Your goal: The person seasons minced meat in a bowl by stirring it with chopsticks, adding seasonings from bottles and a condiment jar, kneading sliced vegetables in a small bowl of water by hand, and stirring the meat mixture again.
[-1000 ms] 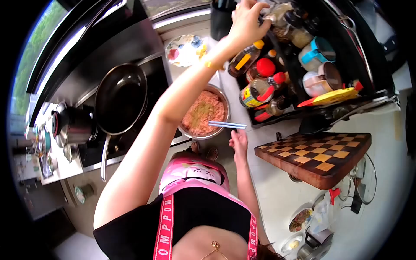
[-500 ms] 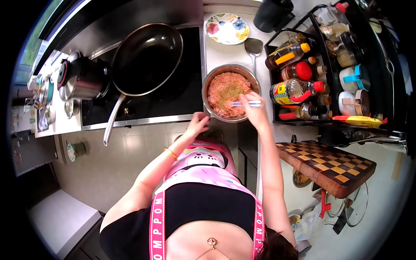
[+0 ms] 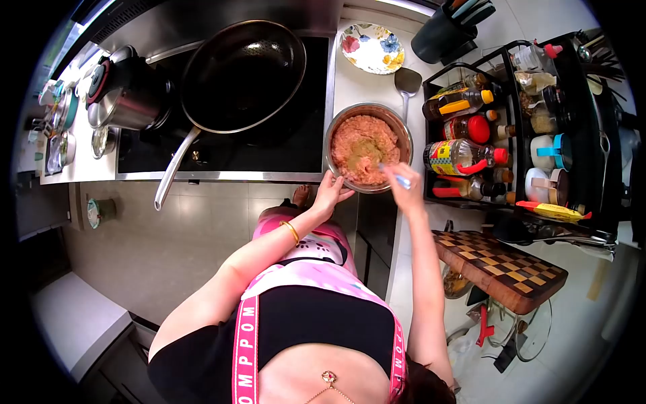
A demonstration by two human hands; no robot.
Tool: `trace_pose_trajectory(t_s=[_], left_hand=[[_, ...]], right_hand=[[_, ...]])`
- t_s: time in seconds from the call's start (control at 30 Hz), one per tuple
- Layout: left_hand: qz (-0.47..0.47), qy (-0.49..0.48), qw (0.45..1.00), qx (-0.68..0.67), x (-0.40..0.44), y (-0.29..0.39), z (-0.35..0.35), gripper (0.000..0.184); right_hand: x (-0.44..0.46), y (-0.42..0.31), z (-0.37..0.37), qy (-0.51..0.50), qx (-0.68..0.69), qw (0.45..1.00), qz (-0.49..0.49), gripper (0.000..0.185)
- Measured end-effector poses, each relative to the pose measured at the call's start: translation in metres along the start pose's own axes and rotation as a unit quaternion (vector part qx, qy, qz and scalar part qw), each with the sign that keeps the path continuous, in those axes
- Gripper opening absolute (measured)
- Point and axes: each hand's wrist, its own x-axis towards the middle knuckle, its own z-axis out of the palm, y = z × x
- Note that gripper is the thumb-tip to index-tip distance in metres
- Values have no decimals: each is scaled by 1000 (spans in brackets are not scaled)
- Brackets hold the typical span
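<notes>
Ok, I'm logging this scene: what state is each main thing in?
Metal bowl: upright, uncovered
Minced meat: pink, greenish on top
Left hand: at bowl rim
Chopsticks: blurred, tips at meat
Right hand: gripping chopsticks
Frying pan: uncovered
Floral plate: face up
Spatula: lying by bowl
Yellow-labelled bottle: capped

Bowl point(image 3: 405, 143) smooth, shiny metal; minced meat point(image 3: 362, 132) rough.

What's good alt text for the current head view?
A person's right hand holds blurred pale chopsticks in a metal bowl of what looks like minced meat, the left hand at the bowl's near edge. A frying pan sits on the black stove to the left; to the right are a rack of bottles and a checkered cutting board.
</notes>
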Motion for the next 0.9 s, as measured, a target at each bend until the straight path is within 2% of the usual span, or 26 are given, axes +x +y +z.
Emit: trace_pose_trajectory(t_s=[0.1,0.13,0.23,0.37,0.43,0.5,0.57,0.63,0.77,0.83,0.9], left_hand=[[-3,-20,1000,5,0,6,1,21],[-4,-19,1000,1,-1,7,3,21],[-21,-18,999,20,-2,8,1,22],[-8,3,1000,1,0,2,1,23],[-2,7,1000,-4,0,5,4,23],[-18,0,1000,-3,-1,6,3,22],[-17,-10,1000,-7,-1,4,0,22],[-12,-21,1000,-9,1,5,-1,23],[-19,13,1000,18,4,6,-4,24],[-12,11,1000,6,4,7,-2,23],[-16,-18,1000,5,2,7,1,19]], right_hand=[[7,-21,30,-8,66,998,0,11],[18,-19,41,19,103,994,-37,11],[61,1,37,15,85,994,-71,12],[43,27,-9,36,36,999,1,11],[11,22,-11,-4,0,1000,23,10],[0,-7,10,-20,52,998,16,10],[19,-19,32,-46,110,993,-2,11],[50,-2,39,13,85,989,-119,11],[32,21,-5,42,24,999,-10,12],[-2,16,-1,4,-6,999,-38,12],[-7,-11,20,5,53,998,-18,9]])
